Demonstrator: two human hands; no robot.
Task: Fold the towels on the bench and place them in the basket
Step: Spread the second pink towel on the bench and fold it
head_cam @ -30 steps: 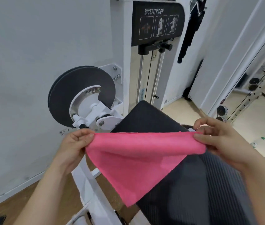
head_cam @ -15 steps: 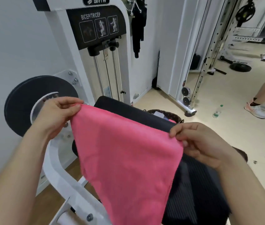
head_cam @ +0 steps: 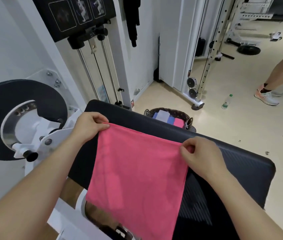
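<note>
A pink towel (head_cam: 137, 175) lies spread over the black padded bench (head_cam: 237, 163), its near edge hanging off the left side. My left hand (head_cam: 89, 126) pinches its far left corner. My right hand (head_cam: 198, 153) pinches its far right corner. Beyond the bench's far edge stands a dark woven basket (head_cam: 169, 110) holding folded towels in blue, grey and pink; the bench hides its lower part.
A white bicep/tricep machine (head_cam: 38, 122) with a black disc stands at the left, its weight stack behind the bench. A cable rack (head_cam: 206, 66) rises at the back right. A plastic bottle (head_cam: 227, 101) stands on the floor near another person's leg and shoe (head_cam: 267, 97).
The towel went from being held up in the air to lying flat on the bench. Both hands moved down with its corners, and my view tilted down and right, showing the basket's contents.
</note>
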